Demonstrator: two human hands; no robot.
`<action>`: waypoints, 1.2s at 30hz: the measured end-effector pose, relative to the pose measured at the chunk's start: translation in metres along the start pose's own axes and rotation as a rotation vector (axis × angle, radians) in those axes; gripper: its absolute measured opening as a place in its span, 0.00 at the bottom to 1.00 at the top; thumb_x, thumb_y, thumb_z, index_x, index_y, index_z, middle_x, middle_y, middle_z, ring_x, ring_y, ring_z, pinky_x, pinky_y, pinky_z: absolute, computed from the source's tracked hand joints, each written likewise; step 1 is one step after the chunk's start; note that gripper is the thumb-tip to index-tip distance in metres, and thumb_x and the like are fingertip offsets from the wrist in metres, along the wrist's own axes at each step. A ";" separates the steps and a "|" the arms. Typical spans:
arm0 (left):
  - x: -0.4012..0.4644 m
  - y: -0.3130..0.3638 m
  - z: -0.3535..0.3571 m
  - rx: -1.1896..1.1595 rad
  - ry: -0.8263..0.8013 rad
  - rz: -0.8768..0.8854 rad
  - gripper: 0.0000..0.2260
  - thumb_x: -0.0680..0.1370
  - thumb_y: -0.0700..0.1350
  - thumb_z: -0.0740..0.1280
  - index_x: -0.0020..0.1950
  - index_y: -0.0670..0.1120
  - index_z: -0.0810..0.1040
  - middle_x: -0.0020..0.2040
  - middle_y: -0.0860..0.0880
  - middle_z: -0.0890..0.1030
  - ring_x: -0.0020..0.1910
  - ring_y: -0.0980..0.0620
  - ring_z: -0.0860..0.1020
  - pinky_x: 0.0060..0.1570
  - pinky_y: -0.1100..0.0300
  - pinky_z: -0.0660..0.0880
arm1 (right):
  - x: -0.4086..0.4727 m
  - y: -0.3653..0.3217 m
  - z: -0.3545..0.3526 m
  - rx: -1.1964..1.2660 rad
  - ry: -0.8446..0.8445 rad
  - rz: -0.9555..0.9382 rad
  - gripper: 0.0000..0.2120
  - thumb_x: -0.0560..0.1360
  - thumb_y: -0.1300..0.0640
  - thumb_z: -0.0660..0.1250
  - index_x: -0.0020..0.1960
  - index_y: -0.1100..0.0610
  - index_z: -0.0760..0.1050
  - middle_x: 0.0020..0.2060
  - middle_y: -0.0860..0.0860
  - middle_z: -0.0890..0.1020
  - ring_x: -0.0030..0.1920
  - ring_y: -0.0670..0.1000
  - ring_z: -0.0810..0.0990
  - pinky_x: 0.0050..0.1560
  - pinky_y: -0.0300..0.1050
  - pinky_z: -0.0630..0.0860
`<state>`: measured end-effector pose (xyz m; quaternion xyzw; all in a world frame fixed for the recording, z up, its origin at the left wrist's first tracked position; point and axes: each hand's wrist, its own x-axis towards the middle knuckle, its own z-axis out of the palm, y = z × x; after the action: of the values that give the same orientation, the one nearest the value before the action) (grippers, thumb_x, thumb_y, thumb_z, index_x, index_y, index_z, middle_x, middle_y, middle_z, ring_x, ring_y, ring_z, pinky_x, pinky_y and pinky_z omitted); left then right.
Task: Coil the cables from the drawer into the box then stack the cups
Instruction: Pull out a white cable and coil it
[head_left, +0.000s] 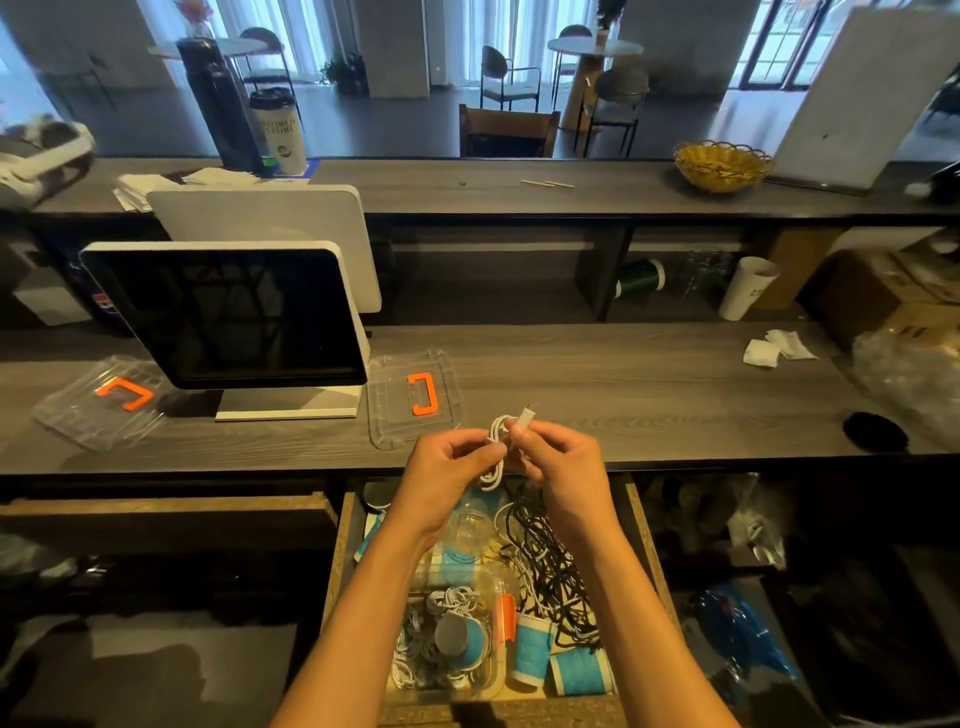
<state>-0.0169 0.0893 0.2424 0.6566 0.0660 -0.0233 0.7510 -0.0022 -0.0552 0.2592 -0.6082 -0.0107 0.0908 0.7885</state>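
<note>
Above the open wooden drawer (647, 525), my left hand (451, 467) and my right hand (563, 462) hold a white cable (496, 452) between them. The left pinches its small coil. The right grips the plug end, which sticks up past the fingers. Below, the drawer holds a tangle of black and white cables (550, 561), a clear plastic box (493, 691) with coiled white cables inside, and blue-and-white paper cups (532, 649) lying on their sides.
A clear lid with an orange handle (415, 397) lies on the dark counter just beyond my hands. A second clear lid (98, 400) lies at left. A point-of-sale screen (228, 317) stands between them. Crumpled tissues (774, 351) and clear bags (914, 379) sit at right.
</note>
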 end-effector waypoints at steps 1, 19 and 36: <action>0.000 0.000 0.000 -0.003 0.007 -0.004 0.07 0.76 0.37 0.71 0.51 0.45 0.85 0.49 0.39 0.85 0.49 0.45 0.82 0.53 0.53 0.77 | 0.000 0.000 0.000 0.003 0.005 -0.001 0.07 0.76 0.63 0.69 0.51 0.61 0.84 0.45 0.60 0.86 0.45 0.55 0.84 0.48 0.47 0.82; -0.009 -0.002 0.014 -0.374 0.213 -0.109 0.08 0.77 0.34 0.67 0.52 0.42 0.82 0.43 0.45 0.86 0.40 0.53 0.83 0.41 0.62 0.79 | 0.001 -0.012 0.000 -0.354 0.019 0.115 0.04 0.73 0.66 0.72 0.46 0.60 0.85 0.35 0.53 0.86 0.33 0.44 0.82 0.31 0.33 0.74; -0.006 0.006 0.010 -0.163 0.112 -0.084 0.08 0.75 0.36 0.71 0.53 0.41 0.84 0.47 0.36 0.84 0.44 0.42 0.82 0.39 0.59 0.80 | -0.009 -0.007 0.003 -0.109 0.173 -0.094 0.14 0.73 0.68 0.72 0.56 0.58 0.78 0.35 0.56 0.83 0.35 0.50 0.82 0.39 0.42 0.81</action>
<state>-0.0214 0.0799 0.2502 0.5904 0.1368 -0.0125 0.7953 -0.0106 -0.0552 0.2671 -0.6545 0.0238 0.0001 0.7557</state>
